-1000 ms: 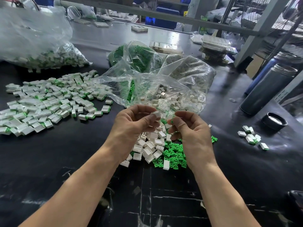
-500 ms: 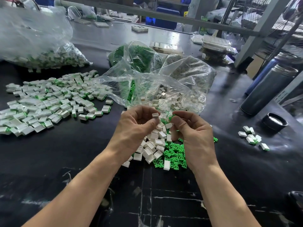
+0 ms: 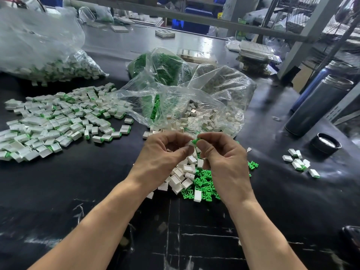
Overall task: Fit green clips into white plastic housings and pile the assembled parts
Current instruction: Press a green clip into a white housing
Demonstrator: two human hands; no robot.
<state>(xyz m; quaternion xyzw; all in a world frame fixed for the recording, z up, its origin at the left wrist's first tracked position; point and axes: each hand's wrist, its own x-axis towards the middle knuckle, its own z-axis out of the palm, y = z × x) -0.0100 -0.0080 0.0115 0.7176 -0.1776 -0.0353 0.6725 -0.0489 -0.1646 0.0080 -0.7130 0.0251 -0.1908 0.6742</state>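
Note:
My left hand (image 3: pixel 161 154) pinches a white housing (image 3: pixel 190 143), mostly hidden by the fingertips. My right hand (image 3: pixel 224 156) pinches a green clip (image 3: pixel 195 141) and holds it against the housing. Both hands hover above a small heap of loose white housings (image 3: pixel 182 177) and green clips (image 3: pixel 204 184) on the black table. A wide pile of assembled white-and-green parts (image 3: pixel 56 121) spreads over the table to the left.
An open clear bag of white housings (image 3: pixel 210 114) lies just behind my hands, with a bag of green clips (image 3: pixel 159 69) behind it. A large bag of parts (image 3: pixel 48 61) sits far left. Two dark flasks (image 3: pixel 319 106), a black lid (image 3: pixel 325 143) and several parts (image 3: pixel 300 162) stand right.
My hands have come together: the green clip in my right hand now meets the white housing in my left. Both hands stayed over the same heap.

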